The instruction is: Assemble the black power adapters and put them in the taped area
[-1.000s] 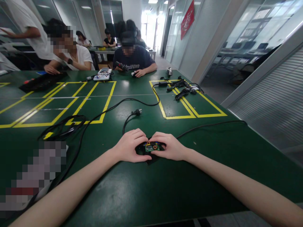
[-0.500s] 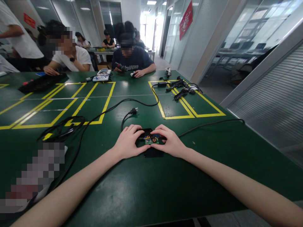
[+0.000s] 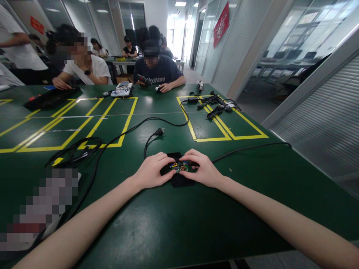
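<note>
A small green circuit board (image 3: 179, 167) with copper-coloured coils is held between my two hands, over a black flat casing (image 3: 183, 182) on the green table. My left hand (image 3: 155, 170) pinches the board's left end between thumb and fingers. On the other end, my right hand (image 3: 203, 168) grips it the same way, its thumb at the near edge. A black cable (image 3: 249, 148) runs off to the right from beside my right hand. Behind my left hand, a black power plug (image 3: 159, 132) lies on its short cord.
A coiled black cable (image 3: 75, 151) lies at left, near a blurred-out pale object (image 3: 42, 209). Yellow tape (image 3: 215, 139) marks rectangles on the table (image 3: 157, 224). Black adapters and cords (image 3: 214, 106) sit at the back right. Across the table, a person in a dark shirt (image 3: 161, 71) holds a tool.
The board has turned slightly between my fingers, and my left fingers have moved a little to the right over it. The camera view has shifted slightly.
</note>
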Motion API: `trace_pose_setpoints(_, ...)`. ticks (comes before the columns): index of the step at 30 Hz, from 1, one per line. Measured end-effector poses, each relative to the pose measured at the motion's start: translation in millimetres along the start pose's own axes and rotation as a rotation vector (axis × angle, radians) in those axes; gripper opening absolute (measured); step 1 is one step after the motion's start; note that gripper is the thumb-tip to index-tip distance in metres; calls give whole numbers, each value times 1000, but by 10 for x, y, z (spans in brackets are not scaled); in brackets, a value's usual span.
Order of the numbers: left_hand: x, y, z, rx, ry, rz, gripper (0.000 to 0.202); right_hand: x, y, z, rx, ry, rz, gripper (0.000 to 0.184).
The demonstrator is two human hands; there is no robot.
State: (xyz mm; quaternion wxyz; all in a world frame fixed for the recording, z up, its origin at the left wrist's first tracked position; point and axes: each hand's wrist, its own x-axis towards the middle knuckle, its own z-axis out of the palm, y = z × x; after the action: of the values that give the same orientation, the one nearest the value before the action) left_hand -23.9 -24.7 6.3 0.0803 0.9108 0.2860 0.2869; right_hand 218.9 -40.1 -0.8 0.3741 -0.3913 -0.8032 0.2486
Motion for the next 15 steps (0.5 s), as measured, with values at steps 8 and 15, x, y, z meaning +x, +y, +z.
trace_pose_setpoints(8, -15, 7, 12, -2, 39, -23, 19, 17, 74, -3, -112, 9, -62, 24)
trace_pose_setpoints(15, -19, 0, 9, 2, 46, -8, 18, 24, 92, -11, -122, -35, -75, 21)
